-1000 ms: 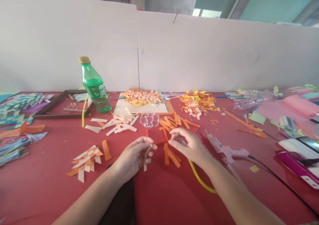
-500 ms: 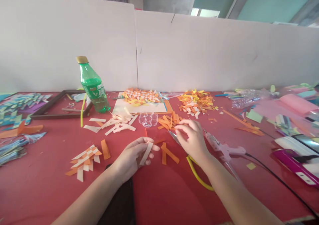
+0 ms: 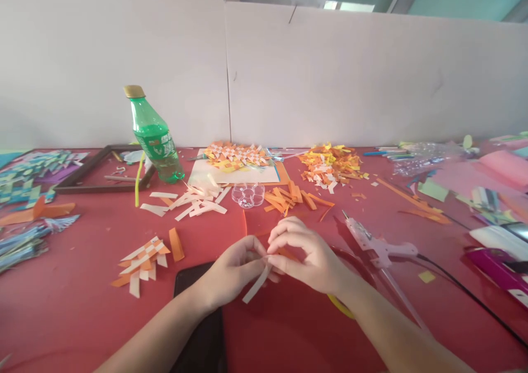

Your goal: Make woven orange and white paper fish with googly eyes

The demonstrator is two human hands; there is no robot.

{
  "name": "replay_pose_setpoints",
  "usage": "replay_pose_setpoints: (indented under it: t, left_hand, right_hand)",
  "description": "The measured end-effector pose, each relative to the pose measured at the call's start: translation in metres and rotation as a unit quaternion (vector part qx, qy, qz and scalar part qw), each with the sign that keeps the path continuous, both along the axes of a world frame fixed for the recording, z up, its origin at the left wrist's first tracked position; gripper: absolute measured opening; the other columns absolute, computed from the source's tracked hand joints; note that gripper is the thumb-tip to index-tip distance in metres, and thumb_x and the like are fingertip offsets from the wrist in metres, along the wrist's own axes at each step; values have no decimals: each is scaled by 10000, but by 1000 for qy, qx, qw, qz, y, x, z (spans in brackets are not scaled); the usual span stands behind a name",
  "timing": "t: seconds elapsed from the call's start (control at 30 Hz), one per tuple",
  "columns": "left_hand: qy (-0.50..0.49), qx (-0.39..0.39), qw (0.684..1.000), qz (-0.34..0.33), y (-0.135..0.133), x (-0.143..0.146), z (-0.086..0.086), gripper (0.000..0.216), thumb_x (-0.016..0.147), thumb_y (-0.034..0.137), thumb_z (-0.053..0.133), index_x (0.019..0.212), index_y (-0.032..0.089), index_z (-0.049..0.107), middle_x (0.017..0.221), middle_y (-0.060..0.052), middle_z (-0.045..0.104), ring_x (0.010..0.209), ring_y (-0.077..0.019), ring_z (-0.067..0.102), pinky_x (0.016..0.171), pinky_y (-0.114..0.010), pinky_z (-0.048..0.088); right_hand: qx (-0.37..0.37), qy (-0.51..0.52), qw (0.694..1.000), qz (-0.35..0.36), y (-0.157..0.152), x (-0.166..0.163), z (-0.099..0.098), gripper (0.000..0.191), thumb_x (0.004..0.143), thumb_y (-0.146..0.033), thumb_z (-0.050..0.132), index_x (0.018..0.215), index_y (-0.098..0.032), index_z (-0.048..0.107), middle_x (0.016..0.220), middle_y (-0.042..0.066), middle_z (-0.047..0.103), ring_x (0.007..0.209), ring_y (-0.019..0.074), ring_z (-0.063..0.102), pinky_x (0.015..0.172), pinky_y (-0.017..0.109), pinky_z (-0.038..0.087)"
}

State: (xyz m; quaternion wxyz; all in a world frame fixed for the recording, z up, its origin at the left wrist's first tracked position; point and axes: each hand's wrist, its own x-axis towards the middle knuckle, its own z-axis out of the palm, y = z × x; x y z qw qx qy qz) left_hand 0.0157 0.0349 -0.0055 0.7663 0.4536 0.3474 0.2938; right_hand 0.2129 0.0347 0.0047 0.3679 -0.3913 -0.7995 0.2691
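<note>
A narrow cream paper strip (image 3: 256,286) slants down from the fingertips of both hands. My left hand (image 3: 237,271) is closed on it in a pinch. Fingertips of my right hand (image 3: 307,257) meet the left ones at the strip's upper end, thumb and forefinger pressed together there. Orange paper shows between my right fingers; whether it is held or lies behind cannot be made out. To the left lie a small woven orange-and-cream paper piece (image 3: 144,260) and one orange strip (image 3: 176,245). Beyond my hands are piles of cream strips (image 3: 200,202) and orange strips (image 3: 284,198).
A green bottle (image 3: 159,144) stands tilted in view near a dark frame (image 3: 103,188). At right lies a glue gun (image 3: 377,246) with its cord. A clear flower-shaped dish (image 3: 248,195), a black flat object (image 3: 202,329) and a yellow loop (image 3: 341,307) are also on the red table.
My right hand has come from near the orange strips down to the left hand and now pinches at the strip's end. The cream strip has tilted and moved lower right.
</note>
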Motion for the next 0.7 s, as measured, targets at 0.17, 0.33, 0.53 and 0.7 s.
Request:
replay_pose_setpoints:
  t: [0.17, 0.33, 0.53, 0.7]
  left_hand:
    - [-36, -35, 999, 11, -1, -2, 0, 242, 794, 356, 733, 843, 167, 590, 880, -92, 738, 847, -211, 698, 845, -350, 514]
    - [-35, -70, 996, 34, 0, -3, -1, 281, 791, 405, 737, 815, 153, 615, 852, -103, 743, 844, -211, 706, 862, -344, 511]
    - [-43, -93, 995, 3, 2, -6, -2, 292, 732, 353, 812, 807, 142, 624, 849, -94, 734, 835, -216, 723, 793, -318, 536]
    - [-39, -105, 994, 9, 4, -7, 0, 300, 692, 314, 846, 785, 134, 626, 797, -76, 719, 787, -190, 719, 748, -292, 556]
  right_hand:
    - [-48, 26, 999, 5, 3, 1, -5, 107, 904, -267, 604, 813, -232, 646, 876, 29, 625, 878, 169, 589, 822, 346, 496]
    - [-60, 32, 998, 9, 4, 3, -7, 156, 898, -334, 621, 788, -223, 630, 861, 31, 623, 866, 173, 593, 814, 340, 501]
    - [-81, 14, 996, 24, 4, 2, -7, 196, 903, -360, 622, 766, -220, 630, 858, 21, 625, 864, 162, 591, 826, 329, 483]
    - [-77, 18, 997, 24, 3, 2, -6, 135, 907, -334, 617, 826, -232, 651, 892, 20, 628, 869, 158, 600, 819, 317, 486]
